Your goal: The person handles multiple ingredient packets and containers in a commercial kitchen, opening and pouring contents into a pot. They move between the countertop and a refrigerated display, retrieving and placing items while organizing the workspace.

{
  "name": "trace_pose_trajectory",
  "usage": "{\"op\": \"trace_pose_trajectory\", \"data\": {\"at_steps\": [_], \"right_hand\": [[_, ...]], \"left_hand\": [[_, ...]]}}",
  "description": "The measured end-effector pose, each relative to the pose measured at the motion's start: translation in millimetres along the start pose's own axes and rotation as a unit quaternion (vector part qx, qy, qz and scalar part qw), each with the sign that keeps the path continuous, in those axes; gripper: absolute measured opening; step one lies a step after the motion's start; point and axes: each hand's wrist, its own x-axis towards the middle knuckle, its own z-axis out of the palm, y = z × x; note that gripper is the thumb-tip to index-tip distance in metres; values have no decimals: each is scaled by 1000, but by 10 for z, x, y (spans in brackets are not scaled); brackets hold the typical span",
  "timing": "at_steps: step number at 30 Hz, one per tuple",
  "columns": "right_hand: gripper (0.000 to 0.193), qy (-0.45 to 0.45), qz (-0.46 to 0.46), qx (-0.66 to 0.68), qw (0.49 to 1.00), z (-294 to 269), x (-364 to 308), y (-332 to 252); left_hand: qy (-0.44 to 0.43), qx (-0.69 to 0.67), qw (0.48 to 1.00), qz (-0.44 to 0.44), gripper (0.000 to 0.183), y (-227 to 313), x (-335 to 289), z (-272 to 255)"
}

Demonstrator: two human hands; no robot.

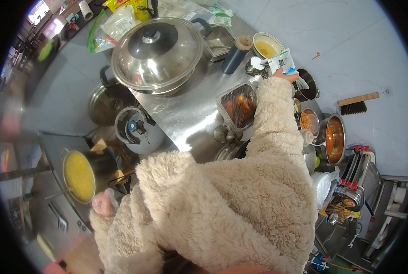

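Up at the far end of the steel counter, the right hand pinches a small white-and-blue pouch, tilted above the seasoning bowls for pouring. The left hand hangs low beside the yellow soup pot, its fingers too blurred to read.

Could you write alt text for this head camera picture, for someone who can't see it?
Seen from above, a person in a fluffy cream coat reaches their right hand out, holding a small white packet over a steel counter crowded with bowls and a big lidded pot. Their left hand hangs low beside a pot of yellow liquid.
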Motion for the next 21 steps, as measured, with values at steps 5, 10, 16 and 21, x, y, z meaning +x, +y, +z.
{"op": "trace_pose_trajectory", "data": {"at_steps": [5, 10, 16, 21], "right_hand": [[69, 8, 9, -26, 1000, -58, -17, 42], [68, 12, -3, -16, 1000, -97, -116, -63], [69, 7, 4, -23, 1000, -148, -201, -202], [68, 9, 1, -37, 999, -125, -195, -177]], "left_hand": [[0, 6, 1000, -8, 39, -31, -13, -28], [-4, 7, 1000, 9, 39, -44, -15, -26], [3, 15, 1000, 4, 37, -32, -46, -29], [2, -6, 1000, 5, 36, -37, -51, -23]]}}
